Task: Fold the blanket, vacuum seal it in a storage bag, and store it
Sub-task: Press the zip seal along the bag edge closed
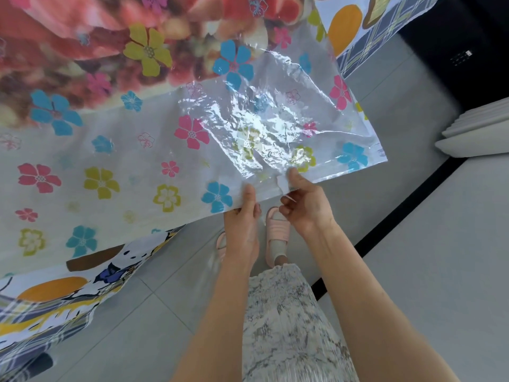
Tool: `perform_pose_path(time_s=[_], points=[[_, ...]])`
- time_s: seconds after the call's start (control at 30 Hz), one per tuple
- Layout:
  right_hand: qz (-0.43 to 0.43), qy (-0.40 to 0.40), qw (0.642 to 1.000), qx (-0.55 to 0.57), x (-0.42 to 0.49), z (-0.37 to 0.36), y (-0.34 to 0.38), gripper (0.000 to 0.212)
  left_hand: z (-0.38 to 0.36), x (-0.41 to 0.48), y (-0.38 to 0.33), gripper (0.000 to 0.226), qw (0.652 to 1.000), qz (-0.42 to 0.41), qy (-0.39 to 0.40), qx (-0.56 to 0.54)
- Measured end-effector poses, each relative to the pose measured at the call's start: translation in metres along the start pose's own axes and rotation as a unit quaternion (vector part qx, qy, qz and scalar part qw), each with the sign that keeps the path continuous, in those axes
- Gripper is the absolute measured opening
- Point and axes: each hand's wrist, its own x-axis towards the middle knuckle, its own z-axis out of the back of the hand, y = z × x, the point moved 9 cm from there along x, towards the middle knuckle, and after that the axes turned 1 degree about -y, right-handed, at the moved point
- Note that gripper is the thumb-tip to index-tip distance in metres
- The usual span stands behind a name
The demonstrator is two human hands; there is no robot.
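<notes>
Lower centre: left hand pinching the near edge of the storage bag, thumb on top. Right hand just beside it, pinching the same edge at a small white piece, perhaps the zip slider. Farther up, upper left: blanket already inside the bag, on the bed. Judged: folding and bagging done, closing the mouth in hand, vacuuming and storing left. Counted: two hands, two slippers on the floor, one bag, one blanket.

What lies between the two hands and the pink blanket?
Head view: only an unfilled, crinkled stretch of the storage bag, whose edge the left hand and right hand pinch, reaches to the blanket.
</notes>
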Motion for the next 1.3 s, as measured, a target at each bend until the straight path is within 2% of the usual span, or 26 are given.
perform_pose_path(time_s=[0.1, 0.2, 0.27, 0.3, 0.37, 0.47, 0.63, 0.73, 0.83, 0.97, 1.1, 1.23, 1.3], points=[[0.056, -0.017, 0.998, 0.027, -0.005, 0.006, 0.014, 0.014, -0.013, -0.007, 0.002, 0.008, 0.998, 0.005, 0.016, -0.063], [0.092, -0.020, 0.995, 0.010, -0.010, 0.011, 0.015, 0.028, -0.033, -0.013, 0.010, 0.015, 0.997, 0.023, 0.008, -0.072], [0.106, -0.022, 0.994, -0.022, -0.011, 0.014, 0.015, 0.021, -0.040, -0.016, 0.012, 0.016, 0.994, 0.030, -0.017, -0.105], [0.106, -0.011, 0.994, -0.037, -0.011, 0.012, 0.013, 0.016, -0.041, -0.017, 0.014, 0.014, 0.993, 0.036, -0.028, -0.110], [0.090, 0.019, 0.994, -0.058, -0.011, 0.007, 0.004, 0.021, -0.041, -0.019, 0.015, 0.008, 0.994, 0.044, -0.040, -0.091], [0.096, -0.017, 0.992, -0.083, -0.011, 0.010, -0.005, 0.031, -0.036, -0.020, 0.009, 0.011, 0.997, 0.026, -0.060, -0.042], [0.077, -0.046, 0.996, 0.015, -0.012, 0.003, -0.007, 0.021, -0.028, -0.016, 0.002, 0.008, 0.996, -0.007, -0.083, 0.028], [0.060, -0.088, 0.993, 0.052, -0.010, 0.009, -0.003, 0.034, -0.028, -0.015, 0.003, 0.013, 0.996, -0.005, -0.085, 0.005], [0.063, -0.124, 0.990, 0.014, -0.009, 0.020, 0.005, 0.046, -0.030, -0.016, 0.001, 0.017, 0.997, -0.006, -0.082, -0.016], [0.073, -0.125, 0.989, 0.042, -0.005, 0.024, 0.014, 0.043, -0.030, -0.018, -0.002, 0.027, 0.997, -0.007, -0.078, -0.016], [0.067, -0.137, 0.988, 0.034, -0.003, 0.028, 0.018, 0.032, -0.030, -0.017, 0.000, 0.023, 0.997, 0.000, -0.080, -0.020], [0.077, -0.146, 0.985, 0.043, -0.002, 0.034, 0.025, 0.039, -0.030, -0.016, 0.001, 0.018, 0.996, 0.008, -0.085, -0.031], [0.090, -0.143, 0.984, 0.055, 0.000, 0.036, 0.031, 0.035, -0.030, -0.016, 0.002, 0.017, 0.995, 0.011, -0.090, -0.036]])
